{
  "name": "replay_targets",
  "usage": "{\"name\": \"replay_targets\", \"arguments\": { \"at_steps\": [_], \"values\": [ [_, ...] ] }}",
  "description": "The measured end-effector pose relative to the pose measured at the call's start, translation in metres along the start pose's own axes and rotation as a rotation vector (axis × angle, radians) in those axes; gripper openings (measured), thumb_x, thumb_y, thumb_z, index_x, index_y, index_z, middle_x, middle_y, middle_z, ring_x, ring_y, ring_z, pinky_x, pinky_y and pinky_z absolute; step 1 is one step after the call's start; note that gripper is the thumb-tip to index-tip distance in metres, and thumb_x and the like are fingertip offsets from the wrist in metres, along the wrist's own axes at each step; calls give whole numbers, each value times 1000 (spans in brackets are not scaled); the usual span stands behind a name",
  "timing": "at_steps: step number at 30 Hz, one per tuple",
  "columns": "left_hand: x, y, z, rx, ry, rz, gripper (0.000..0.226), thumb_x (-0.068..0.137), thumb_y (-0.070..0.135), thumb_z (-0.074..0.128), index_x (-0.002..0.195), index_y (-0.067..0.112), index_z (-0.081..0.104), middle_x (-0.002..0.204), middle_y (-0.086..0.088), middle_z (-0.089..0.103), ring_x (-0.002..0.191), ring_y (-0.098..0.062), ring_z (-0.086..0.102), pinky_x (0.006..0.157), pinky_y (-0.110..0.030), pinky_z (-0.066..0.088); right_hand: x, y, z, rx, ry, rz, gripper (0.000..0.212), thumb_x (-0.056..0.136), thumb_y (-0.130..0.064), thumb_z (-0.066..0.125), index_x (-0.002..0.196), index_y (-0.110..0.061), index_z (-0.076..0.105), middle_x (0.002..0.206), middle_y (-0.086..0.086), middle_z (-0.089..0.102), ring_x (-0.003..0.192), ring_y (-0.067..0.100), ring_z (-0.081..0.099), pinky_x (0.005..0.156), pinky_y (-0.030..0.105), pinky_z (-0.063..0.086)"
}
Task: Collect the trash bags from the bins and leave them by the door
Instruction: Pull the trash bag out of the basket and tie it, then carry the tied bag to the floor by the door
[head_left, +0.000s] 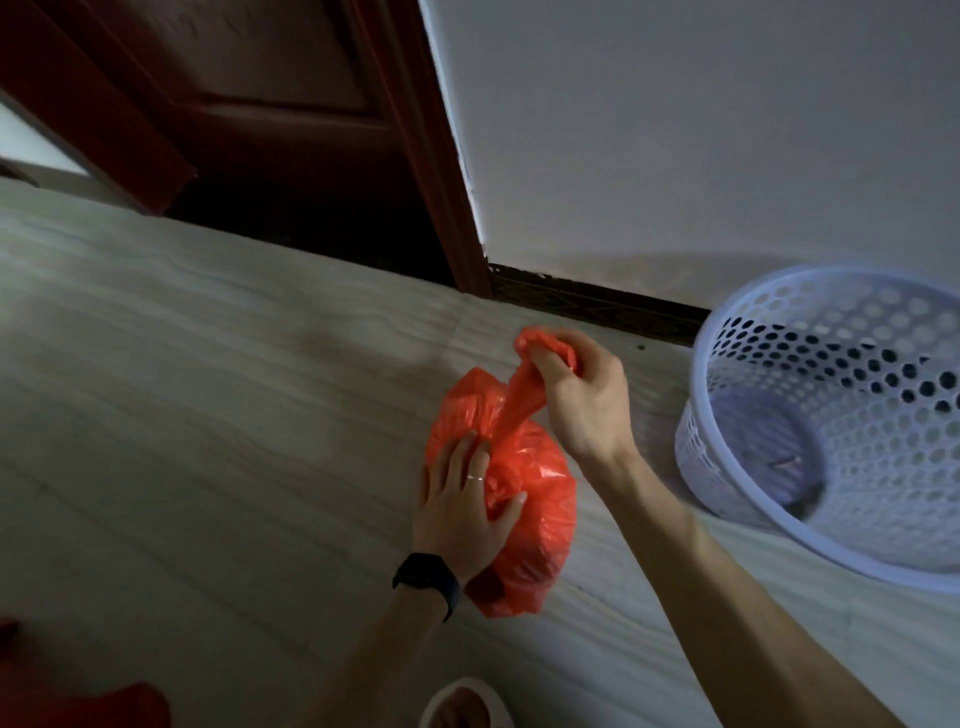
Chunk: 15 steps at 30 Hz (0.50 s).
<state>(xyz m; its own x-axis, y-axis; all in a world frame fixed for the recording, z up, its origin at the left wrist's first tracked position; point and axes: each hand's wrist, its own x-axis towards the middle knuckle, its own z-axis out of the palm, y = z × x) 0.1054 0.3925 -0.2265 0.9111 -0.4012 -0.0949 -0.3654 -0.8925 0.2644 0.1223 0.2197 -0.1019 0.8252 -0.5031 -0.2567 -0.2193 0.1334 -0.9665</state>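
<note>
The red trash bag (519, 499) lies on the floor under the left hand (462, 499), whose spread fingers press it, while the right hand (576, 400) pinches its gathered neck; the white bin (727, 364) right of that hand looks emptied, the door (270, 104) beyond, so tying and placing apparently remain

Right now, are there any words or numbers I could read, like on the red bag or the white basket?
None: no text can be read anywhere.
The red trash bag is plain, the white perforated basket shows no label, the black wristband looks blank, and the brown door bears no sign.
</note>
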Motion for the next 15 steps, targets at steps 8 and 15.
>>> {"name": "replay_targets", "arguments": {
  "at_steps": [8,15],
  "values": [
    [7,19,-19,61,-485,-91,92,89,63,45,154,30,-11,163,2,-12,151,-27,-7,120,-50,9,-20,-10,-19,-326,-267,39,34,86,-9,57,108,-34,65,100,-15,71,90,7,69,78,36,61],
    [13,35,-150,-88,-588,-230,44,99,37,45,135,11,52,140,-10,53,130,-28,47,104,-30,33,-39,-109,15,-485,-585,117,25,86,-10,63,102,-29,67,96,-13,70,94,5,65,78,22,51]
  ]
}}
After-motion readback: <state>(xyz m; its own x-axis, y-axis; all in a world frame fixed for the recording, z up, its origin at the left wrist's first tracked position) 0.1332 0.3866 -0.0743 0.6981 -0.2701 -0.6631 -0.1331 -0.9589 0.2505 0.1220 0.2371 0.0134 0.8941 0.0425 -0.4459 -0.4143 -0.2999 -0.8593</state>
